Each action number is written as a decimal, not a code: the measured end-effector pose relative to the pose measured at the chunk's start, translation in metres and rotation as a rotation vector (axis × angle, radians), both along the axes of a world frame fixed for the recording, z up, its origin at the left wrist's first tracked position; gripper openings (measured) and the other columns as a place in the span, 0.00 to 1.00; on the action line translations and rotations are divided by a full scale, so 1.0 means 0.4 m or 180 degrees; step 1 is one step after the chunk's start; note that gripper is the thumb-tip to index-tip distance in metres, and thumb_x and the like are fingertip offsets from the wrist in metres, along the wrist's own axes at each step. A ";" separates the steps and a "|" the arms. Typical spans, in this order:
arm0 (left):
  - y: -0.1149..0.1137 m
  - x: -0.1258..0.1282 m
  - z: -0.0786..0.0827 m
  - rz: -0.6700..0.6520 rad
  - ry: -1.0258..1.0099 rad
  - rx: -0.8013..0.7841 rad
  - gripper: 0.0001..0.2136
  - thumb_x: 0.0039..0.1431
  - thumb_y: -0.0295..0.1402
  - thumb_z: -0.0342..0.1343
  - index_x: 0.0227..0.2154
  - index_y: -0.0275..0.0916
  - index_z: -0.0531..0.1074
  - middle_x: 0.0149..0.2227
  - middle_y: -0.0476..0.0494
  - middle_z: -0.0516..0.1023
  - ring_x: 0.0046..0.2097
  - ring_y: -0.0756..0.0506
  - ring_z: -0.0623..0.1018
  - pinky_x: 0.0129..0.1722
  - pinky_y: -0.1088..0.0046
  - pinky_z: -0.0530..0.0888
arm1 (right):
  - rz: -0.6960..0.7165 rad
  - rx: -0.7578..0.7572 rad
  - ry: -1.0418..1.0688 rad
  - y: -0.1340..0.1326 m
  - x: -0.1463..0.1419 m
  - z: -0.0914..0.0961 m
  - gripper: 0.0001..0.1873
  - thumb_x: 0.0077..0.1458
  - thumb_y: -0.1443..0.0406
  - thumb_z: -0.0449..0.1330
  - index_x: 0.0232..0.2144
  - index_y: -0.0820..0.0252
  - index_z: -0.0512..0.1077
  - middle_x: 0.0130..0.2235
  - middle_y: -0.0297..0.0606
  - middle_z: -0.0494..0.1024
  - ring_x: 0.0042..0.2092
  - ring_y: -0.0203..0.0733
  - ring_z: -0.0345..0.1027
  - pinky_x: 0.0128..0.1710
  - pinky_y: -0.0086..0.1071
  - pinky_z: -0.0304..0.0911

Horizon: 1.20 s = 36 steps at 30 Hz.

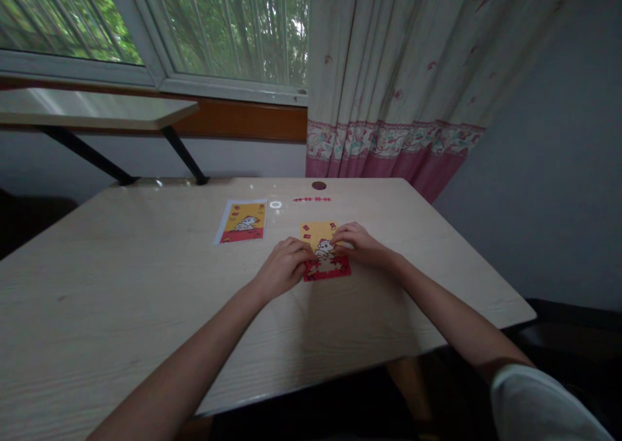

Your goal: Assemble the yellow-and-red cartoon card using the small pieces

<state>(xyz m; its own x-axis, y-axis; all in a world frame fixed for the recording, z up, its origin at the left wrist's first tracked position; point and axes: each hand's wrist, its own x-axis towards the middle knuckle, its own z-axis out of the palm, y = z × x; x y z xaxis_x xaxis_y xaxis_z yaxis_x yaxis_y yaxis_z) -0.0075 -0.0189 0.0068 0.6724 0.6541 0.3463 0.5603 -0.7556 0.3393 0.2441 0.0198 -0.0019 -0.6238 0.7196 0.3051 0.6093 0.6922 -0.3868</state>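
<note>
A small jigsaw puzzle (pixel 317 231) lies flat on the table in front of me, yellow at the top and red along its near edge, with a white cartoon animal in the middle. A bare, table-coloured gap shows in its lower part. My left hand (pixel 286 265) rests at the puzzle's left side, fingers bent and closed on its edge. From the right, my right hand (pixel 358 243) reaches over the puzzle, its fingertips pinched together at the animal. Any single piece between the fingers is too small to make out.
Left of the puzzle lies a printed picture (pixel 245 223) of the same design. Behind it, several red jigsaw pieces (pixel 312 199) sit in a row near a round cable hole (pixel 319 186). A raised shelf (pixel 97 109) stands at the back left; a curtain (pixel 389 104) hangs behind the table.
</note>
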 end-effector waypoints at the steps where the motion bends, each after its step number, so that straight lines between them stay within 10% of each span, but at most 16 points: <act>1: 0.002 0.000 -0.002 0.0057 -0.0025 0.0012 0.16 0.51 0.21 0.47 0.39 0.41 0.73 0.42 0.43 0.74 0.46 0.42 0.69 0.45 0.61 0.66 | -0.0038 -0.0006 -0.0015 0.009 0.000 0.004 0.11 0.54 0.61 0.57 0.40 0.55 0.73 0.44 0.40 0.72 0.47 0.42 0.62 0.48 0.37 0.53; 19: 0.014 -0.004 -0.014 0.0802 -0.0308 0.0070 0.11 0.53 0.24 0.48 0.35 0.37 0.74 0.36 0.42 0.75 0.40 0.43 0.71 0.41 0.64 0.69 | -0.1068 0.0213 -0.1000 0.304 -0.229 0.036 0.17 0.59 0.59 0.49 0.47 0.53 0.71 0.48 0.46 0.70 0.48 0.53 0.58 0.45 0.45 0.56; 36: 0.017 -0.005 -0.023 0.0748 -0.0322 0.0019 0.12 0.53 0.23 0.48 0.36 0.38 0.74 0.36 0.43 0.75 0.40 0.43 0.71 0.42 0.65 0.68 | -0.0568 -0.0582 -0.0486 0.270 -0.186 0.060 0.07 0.47 0.64 0.61 0.31 0.61 0.73 0.34 0.36 0.76 0.37 0.37 0.66 0.38 0.30 0.59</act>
<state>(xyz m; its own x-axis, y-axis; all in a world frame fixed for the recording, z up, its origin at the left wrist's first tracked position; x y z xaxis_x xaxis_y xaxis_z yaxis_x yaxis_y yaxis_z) -0.0096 -0.0121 -0.0023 0.4640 0.7860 0.4084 0.6842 -0.6109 0.3983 0.1695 0.1280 0.0223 -0.5113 0.8563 0.0727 0.7757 0.4963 -0.3899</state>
